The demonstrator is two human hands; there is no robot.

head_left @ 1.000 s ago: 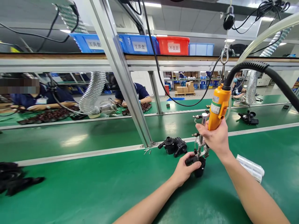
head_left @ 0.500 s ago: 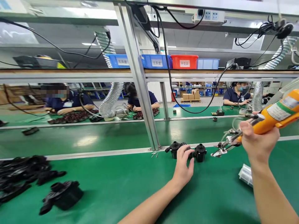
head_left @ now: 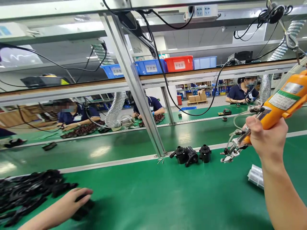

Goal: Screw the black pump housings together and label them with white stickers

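Observation:
At the lower left, my left hand has its thumb and fingers curled round a black plastic pump housing, which the hand partly hides. My right hand is closed round an orange power screwdriver, tilted, its metal nose pointing down and left above the bench. Left of that nose, by the bench's back rail, a black pump and a tipped black pump lie together. Another black pump stands upright just to their right.
Tangled black parts are heaped at the left. Small screws lie by the metal post. A ribbed translucent plastic piece rests near my right forearm. Overhead hangs a looping black cable. Co-workers sit across the line.
My left hand has left the pumps by the back rail and moved down-left onto the separate pump housing. The view has tilted; my right hand still holds the screwdriver.

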